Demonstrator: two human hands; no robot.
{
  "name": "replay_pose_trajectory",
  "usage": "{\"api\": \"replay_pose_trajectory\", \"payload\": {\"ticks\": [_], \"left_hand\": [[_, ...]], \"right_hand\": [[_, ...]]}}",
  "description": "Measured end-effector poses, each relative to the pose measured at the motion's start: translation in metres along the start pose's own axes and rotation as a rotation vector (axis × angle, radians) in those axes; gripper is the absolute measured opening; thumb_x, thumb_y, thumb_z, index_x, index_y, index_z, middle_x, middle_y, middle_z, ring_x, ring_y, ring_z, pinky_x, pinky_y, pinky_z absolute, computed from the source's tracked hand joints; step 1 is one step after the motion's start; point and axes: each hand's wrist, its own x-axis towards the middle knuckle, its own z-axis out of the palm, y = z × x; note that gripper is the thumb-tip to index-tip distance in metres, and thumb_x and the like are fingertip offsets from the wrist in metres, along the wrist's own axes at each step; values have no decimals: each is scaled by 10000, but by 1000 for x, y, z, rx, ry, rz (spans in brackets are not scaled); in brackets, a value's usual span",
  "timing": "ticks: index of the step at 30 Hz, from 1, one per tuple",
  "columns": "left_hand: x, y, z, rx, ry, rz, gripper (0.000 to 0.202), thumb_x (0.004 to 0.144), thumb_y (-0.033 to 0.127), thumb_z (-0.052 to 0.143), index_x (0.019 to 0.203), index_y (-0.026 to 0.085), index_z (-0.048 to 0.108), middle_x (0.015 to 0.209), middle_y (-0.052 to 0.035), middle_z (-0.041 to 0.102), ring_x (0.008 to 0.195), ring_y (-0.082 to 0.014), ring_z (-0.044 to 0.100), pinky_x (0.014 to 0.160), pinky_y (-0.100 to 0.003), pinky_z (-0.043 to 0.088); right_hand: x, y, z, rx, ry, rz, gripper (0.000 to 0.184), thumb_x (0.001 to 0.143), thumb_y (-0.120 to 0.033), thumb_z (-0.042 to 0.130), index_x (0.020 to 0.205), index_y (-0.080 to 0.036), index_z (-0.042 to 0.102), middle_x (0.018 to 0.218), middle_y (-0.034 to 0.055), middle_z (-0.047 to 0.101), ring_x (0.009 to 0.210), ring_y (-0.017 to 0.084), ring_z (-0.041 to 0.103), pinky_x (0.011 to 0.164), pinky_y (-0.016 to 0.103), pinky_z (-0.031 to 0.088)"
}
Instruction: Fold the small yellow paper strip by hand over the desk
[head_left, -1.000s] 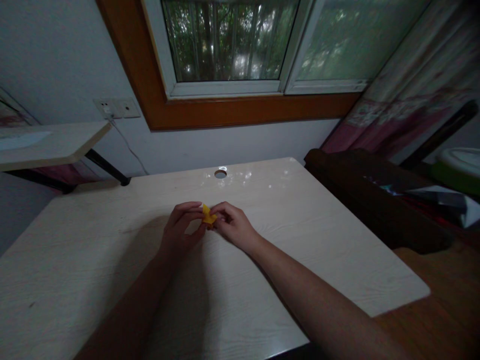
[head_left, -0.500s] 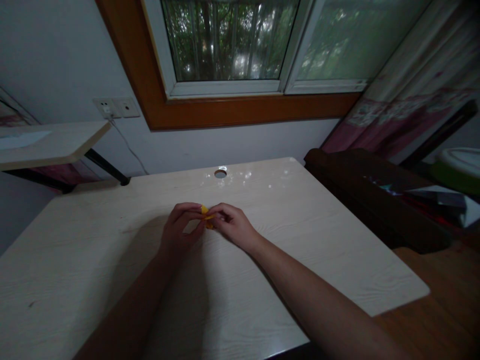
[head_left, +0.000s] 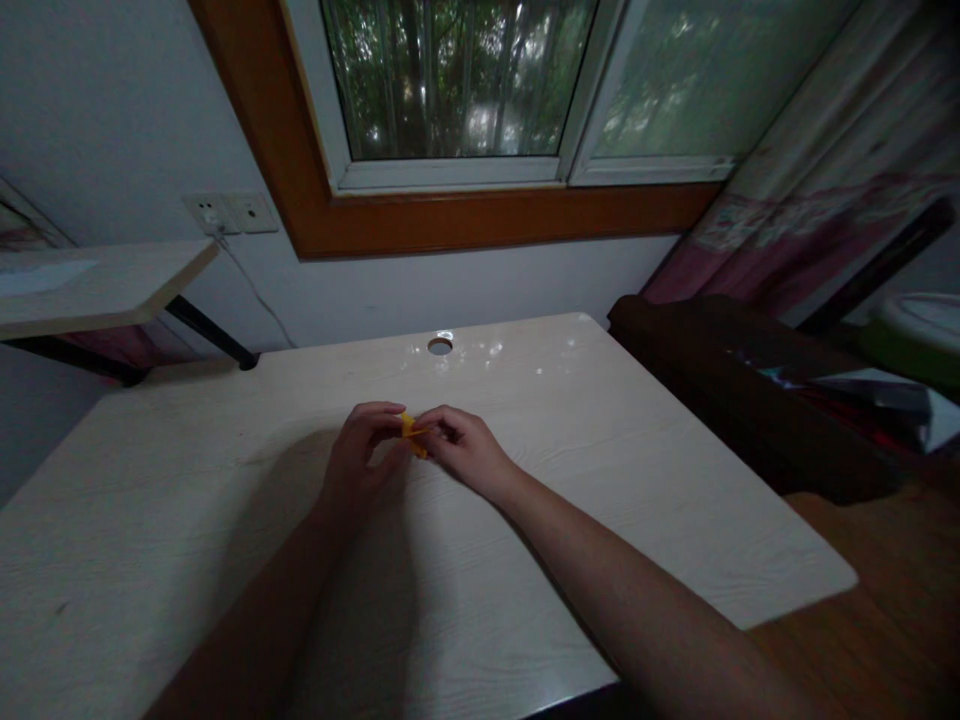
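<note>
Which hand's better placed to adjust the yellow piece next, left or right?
Probably the right hand, which appears to pinch the yellow piece; the left hand seems to steady its left side.

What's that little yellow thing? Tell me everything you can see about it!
The little yellow thing is bright yellow, with a more orange bit low down. It looks thin and folded, maybe paper, but fingers hide much of it, so its whole shape can't be told. It sits between the fingertips of the left hand and right hand, which both touch it, over the pale table. Whether it touches the tabletop is unclear.
</note>
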Motion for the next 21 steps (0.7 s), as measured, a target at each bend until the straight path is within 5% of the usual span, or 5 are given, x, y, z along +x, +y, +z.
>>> {"api": "replay_pose_trajectory", "payload": {"ticks": [5, 10, 21], "left_hand": [[2, -4, -1, -227, 77, -225, 280, 888, 310, 600, 1156, 231, 581, 1300, -101, 548, 955, -164, 650, 874, -346, 549], [4, -10, -1, -261, 50, -445, 271, 814, 354, 692, 1026, 194, 635, 1001, -66, 703, 933, -189, 670, 851, -338, 545], [5, -15, -1, -146, 91, -375, 292, 759, 347, 737, 985, 193, 634, 873, -32, 704, 801, -167, 691, 735, -312, 573]], "right_hand": [[-1, -1, -1, -9, -7, -16, 176, 855, -301, 625, 983, -188, 667, 890, 40, 690, 741, 132, 631, 679, 251, 491], [-1, -1, -2, -5, -39, -2, 199, 852, -325, 643, 992, -186, 672, 896, 41, 695, 750, 134, 629, 684, 249, 484], [1, -7, -5, -154, 24, -140, 134, 876, -305, 631, 974, -232, 687, 990, 50, 645, 870, 161, 606, 761, 287, 491]]}}
